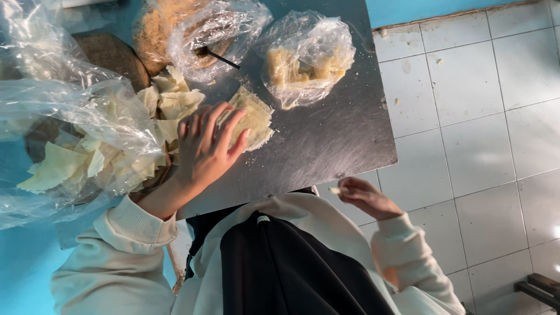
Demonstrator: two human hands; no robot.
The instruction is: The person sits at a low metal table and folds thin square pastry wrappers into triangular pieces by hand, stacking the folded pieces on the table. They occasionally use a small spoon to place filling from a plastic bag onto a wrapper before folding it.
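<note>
My left hand (207, 146) lies flat, fingers spread, on a pale square dough wrapper (255, 116) that rests on the steel table (326, 140). More wrappers (175, 100) are piled just left of it. My right hand (364, 197) hangs off the table's near edge over the floor, fingers pinched on a small pale scrap of dough (334, 190).
A clear bag of torn wrapper pieces (76, 151) sits at the left. A bag of pale filling (303, 61) and a bag with a dark utensil (216, 35) lie at the table's far side. White floor tiles (478, 134) fill the right. A dark apron (291, 268) covers my front.
</note>
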